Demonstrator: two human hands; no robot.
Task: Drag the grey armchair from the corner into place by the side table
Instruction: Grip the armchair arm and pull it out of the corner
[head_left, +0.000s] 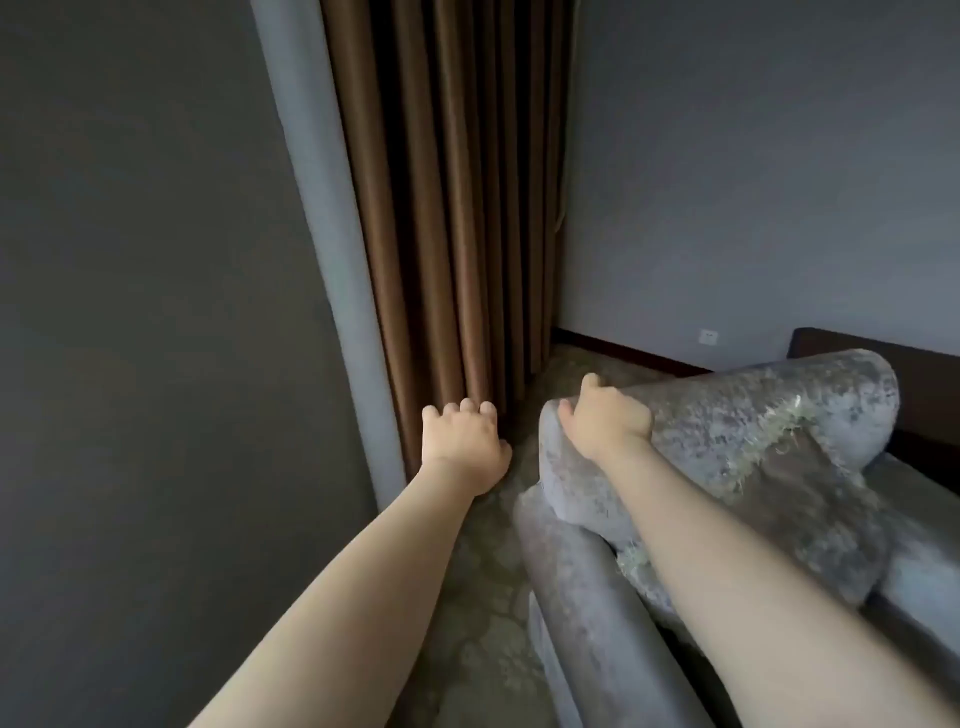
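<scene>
Grey armchair (753, 441) on patterned carpet (483, 623) — right hand (608, 421) grasps it, left hand (462, 447) released.

Light is dim and soft, and shadows are faint. The near wall (130, 312) left of the left hand (462, 447) lies in shade; the far wall (753, 182) beyond the right hand (608, 421) is paler. The armchair (753, 441) right of that hand looks smeared; upright edges bow.
</scene>
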